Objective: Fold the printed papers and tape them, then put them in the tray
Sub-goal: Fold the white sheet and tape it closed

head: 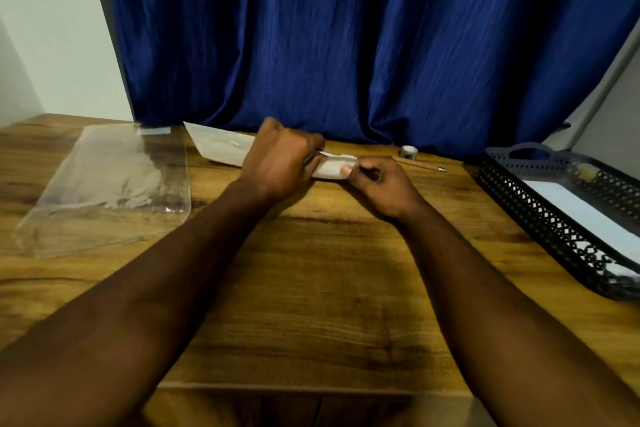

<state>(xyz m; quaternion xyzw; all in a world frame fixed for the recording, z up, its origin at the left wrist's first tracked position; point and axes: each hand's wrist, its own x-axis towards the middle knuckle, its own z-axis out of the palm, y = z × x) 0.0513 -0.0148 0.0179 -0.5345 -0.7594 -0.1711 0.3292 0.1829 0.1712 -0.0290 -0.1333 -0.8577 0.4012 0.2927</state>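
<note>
The near part of the wooden surface (pixel 311 288) carries only the two forearms reaching away from the person. Past its middle, both hands meet on the folded paper (pixel 333 168), a small white packet low over the surface; whether it touches the wood cannot be told. The left hand (pixel 280 163) is curled over the packet's left end, and the right hand (pixel 381 187) pinches the right end with the thumb on top. This two-ended grip probably serves to press the crease tight and stop the fold from springing open before taping.

To the left lies a clear plastic sleeve (pixel 110 184), flat and well apart from the work. On the right edge sits the dark lattice tray (pixel 540 218), angled toward the person, with a white paper (pixel 581 215) already lying in it. That suggests part of the task is done.

Farther off, just behind the left hand, a loose sheet (pixel 221 147) waits unfolded. Beyond the right hand stand the tape roll (pixel 409 152) and a pen (pixel 420 165), near enough to reach once the fold is set. A blue curtain (pixel 346 45) closes the far side.
</note>
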